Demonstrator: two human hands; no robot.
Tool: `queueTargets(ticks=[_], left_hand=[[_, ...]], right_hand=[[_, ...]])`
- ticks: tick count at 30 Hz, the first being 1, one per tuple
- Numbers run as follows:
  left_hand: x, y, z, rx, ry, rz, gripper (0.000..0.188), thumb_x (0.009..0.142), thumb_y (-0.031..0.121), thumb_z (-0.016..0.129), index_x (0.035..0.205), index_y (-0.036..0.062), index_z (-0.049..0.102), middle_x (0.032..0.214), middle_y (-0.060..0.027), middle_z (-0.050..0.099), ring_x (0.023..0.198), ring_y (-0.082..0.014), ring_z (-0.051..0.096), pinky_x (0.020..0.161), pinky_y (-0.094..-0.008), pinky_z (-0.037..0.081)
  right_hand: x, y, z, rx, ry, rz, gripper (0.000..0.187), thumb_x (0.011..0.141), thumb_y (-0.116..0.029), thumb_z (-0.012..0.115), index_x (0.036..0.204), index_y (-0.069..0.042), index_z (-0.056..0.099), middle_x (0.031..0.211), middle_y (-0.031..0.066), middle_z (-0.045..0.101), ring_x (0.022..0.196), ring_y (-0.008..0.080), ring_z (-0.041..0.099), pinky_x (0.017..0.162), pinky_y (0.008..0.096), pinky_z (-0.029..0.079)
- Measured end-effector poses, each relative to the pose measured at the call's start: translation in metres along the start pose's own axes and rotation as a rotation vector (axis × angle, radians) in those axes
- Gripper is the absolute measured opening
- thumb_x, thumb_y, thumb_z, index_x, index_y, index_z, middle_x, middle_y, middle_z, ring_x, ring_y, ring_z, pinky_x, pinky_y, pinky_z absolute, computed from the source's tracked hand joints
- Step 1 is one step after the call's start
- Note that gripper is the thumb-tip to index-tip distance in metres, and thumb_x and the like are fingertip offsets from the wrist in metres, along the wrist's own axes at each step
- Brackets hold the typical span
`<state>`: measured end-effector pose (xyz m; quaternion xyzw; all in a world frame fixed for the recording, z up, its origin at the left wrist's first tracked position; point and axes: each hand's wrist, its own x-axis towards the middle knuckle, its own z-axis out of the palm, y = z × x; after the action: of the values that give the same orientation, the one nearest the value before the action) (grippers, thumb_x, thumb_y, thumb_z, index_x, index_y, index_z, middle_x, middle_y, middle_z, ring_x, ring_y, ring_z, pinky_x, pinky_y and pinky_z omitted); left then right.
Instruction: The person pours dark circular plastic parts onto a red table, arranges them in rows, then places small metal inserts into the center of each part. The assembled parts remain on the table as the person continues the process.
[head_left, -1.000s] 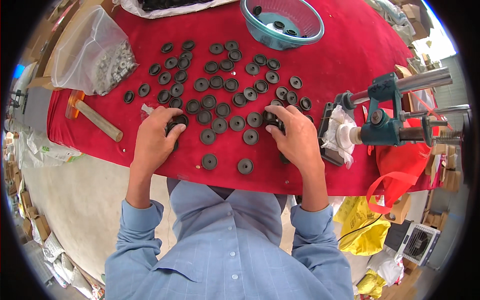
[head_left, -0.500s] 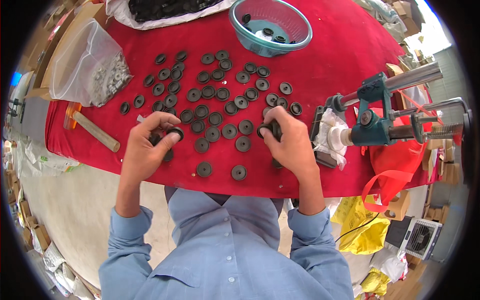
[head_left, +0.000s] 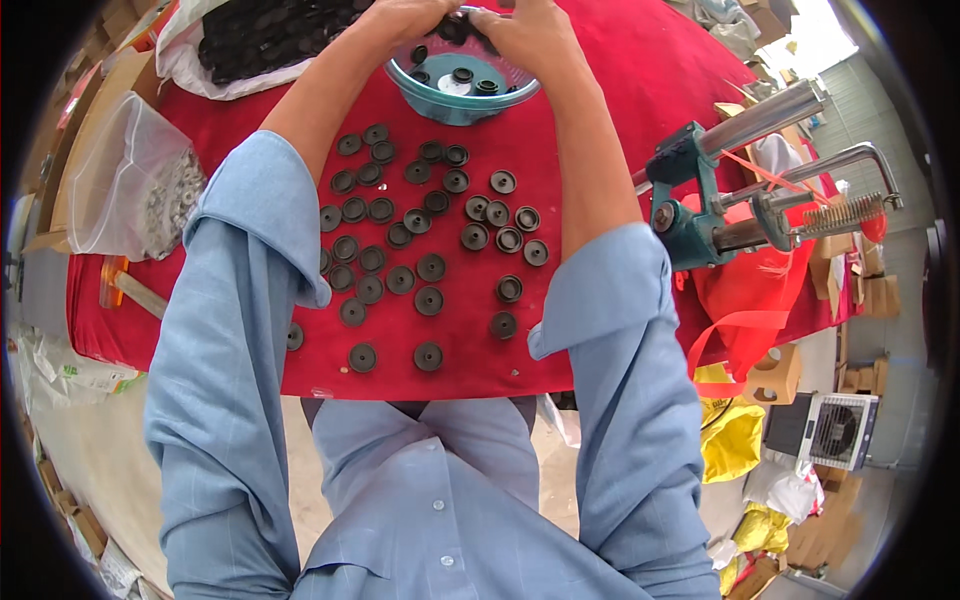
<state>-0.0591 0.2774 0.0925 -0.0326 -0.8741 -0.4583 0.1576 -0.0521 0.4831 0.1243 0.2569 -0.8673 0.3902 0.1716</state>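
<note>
Both my arms reach forward over a teal plastic basin [head_left: 455, 112] at the far side of the table. My left hand [head_left: 418, 10] is at the basin's far left rim, its fingers mostly cut off by the top edge. Across from it, my right hand [head_left: 527, 38] leans over the right rim with the thumb stretched toward the left hand; its other fingers are largely out of view. A cluster of black grooved discs [head_left: 453, 28] shows between the hands; whether they are still held is unclear. Several more discs lie inside the basin. Many similar black discs [head_left: 430, 267] are scattered across the red cloth [head_left: 455, 335].
Left stand a clear bag of small metal parts [head_left: 172, 205] and a wooden-handled tool [head_left: 140, 293], partly behind my sleeve. A white sack of black pieces [head_left: 265, 45] lies far left. On the right are a green hand press [head_left: 690, 195] and a red bag [head_left: 750, 270].
Both hands have moved from the near table, where they held black discs, up to the basin. Fewer discs show on the right of the cloth. The whole view has shifted slightly.
</note>
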Motion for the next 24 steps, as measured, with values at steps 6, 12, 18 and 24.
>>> queueTargets(ticks=[6,12,18,24], left_hand=[[-0.092,0.024,-0.002,0.162,-0.021,0.287,0.030,0.100,0.023,0.070,0.115,-0.0025,0.075,0.084,-0.0080,0.072,0.081,-0.0158,0.069,0.078,-0.0330,0.055],[-0.195,0.017,-0.006,0.239,-0.440,0.300,0.023,0.085,0.005,0.083,0.104,-0.0030,0.073,0.095,-0.0138,0.070,0.086,-0.0257,0.071,0.081,-0.0389,0.057],[-0.221,0.009,0.008,0.237,-0.447,0.154,0.026,0.084,0.009,0.084,0.104,-0.0018,0.074,0.097,-0.0161,0.070,0.092,-0.0326,0.072,0.083,-0.0435,0.058],[-0.225,0.014,0.019,0.229,-0.442,0.125,0.028,0.084,0.012,0.087,0.105,-0.0007,0.074,0.093,-0.0135,0.073,0.085,-0.0290,0.073,0.079,-0.0418,0.057]], right_hand=[[-0.124,0.022,-0.046,-0.159,0.090,-0.035,0.025,0.093,-0.009,0.068,0.115,-0.001,0.076,0.105,0.0230,0.077,0.099,0.0401,0.076,0.091,0.0477,0.059],[-0.219,0.030,-0.033,-0.297,-0.306,0.191,0.027,0.090,-0.009,0.079,0.116,-0.007,0.077,0.115,0.0221,0.069,0.107,0.0429,0.072,0.094,0.0515,0.059],[-0.211,0.031,-0.035,-0.182,-0.329,0.237,0.033,0.087,-0.010,0.081,0.116,0.000,0.070,0.108,0.0206,0.073,0.108,0.0395,0.072,0.094,0.0492,0.059],[-0.221,0.013,-0.043,-0.142,-0.483,0.305,0.033,0.086,-0.014,0.082,0.115,-0.002,0.070,0.103,0.0197,0.076,0.107,0.0383,0.073,0.095,0.0496,0.058]])
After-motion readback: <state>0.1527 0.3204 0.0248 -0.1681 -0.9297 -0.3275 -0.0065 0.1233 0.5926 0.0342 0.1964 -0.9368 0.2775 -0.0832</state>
